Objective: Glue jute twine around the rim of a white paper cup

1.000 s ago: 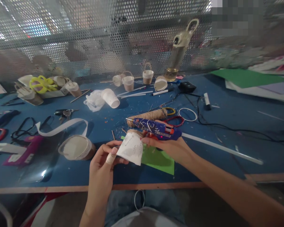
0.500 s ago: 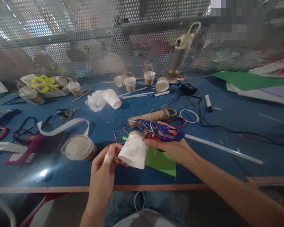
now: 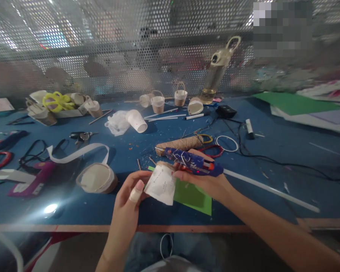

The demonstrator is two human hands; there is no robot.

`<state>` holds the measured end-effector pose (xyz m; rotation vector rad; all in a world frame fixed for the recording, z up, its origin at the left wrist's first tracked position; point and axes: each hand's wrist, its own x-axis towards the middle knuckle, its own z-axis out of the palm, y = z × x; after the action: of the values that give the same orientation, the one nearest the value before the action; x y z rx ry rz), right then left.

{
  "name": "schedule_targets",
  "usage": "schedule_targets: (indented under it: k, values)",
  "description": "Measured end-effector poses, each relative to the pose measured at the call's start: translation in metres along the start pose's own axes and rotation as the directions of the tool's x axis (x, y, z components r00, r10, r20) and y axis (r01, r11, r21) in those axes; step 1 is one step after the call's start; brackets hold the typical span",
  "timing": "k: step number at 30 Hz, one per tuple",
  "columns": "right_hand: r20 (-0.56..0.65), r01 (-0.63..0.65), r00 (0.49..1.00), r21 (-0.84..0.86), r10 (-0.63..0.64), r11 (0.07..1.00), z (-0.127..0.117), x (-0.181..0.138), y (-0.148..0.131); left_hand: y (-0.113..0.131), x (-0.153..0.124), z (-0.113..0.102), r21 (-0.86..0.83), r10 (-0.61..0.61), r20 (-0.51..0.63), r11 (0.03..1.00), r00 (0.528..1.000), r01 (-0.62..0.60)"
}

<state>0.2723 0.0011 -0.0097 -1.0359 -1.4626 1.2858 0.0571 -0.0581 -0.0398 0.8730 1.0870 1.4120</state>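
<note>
Over the surface's (image 3: 87, 213) 6 o'clock side, the left hand (image 3: 127, 198) grips a cup (image 3: 163, 185), wide end toward 6; the right hand (image 3: 208, 183) grasps a glue gun (image 3: 191, 162) lengthwise, nozzle between 9 and 10.

Glue gun (image 3: 193, 161) blue w/ white streaks, cup (image 3: 162, 186) white w/ dk print, paper (image 3: 194, 197) brt green, tbl (image 3: 102, 211) dk blue.

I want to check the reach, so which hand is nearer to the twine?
Right. The right hand, holding the glue gun, is just in front of the twine; the left hand, holding the cup, is farther off, toward the front left.
</note>
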Motion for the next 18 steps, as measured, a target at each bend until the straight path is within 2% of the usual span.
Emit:
schedule_targets:
  k: [7,14,18]
  values:
    - [0.016,0.156,0.988,-0.099,-0.155,0.983,0.002,-0.009,0.006,-0.003,-0.007,0.010,0.069,-0.010,0.077,0.998,0.997,0.005]
    - [0.106,0.303,0.950,-0.081,-0.294,0.950,0.000,-0.007,0.012,-0.005,-0.010,0.013,0.137,-0.037,0.117,0.990,0.992,0.021]
    - [0.069,0.277,0.961,-0.150,-0.269,0.949,-0.004,-0.010,0.014,-0.004,-0.009,0.013,0.155,0.019,0.083,0.987,0.996,-0.032]
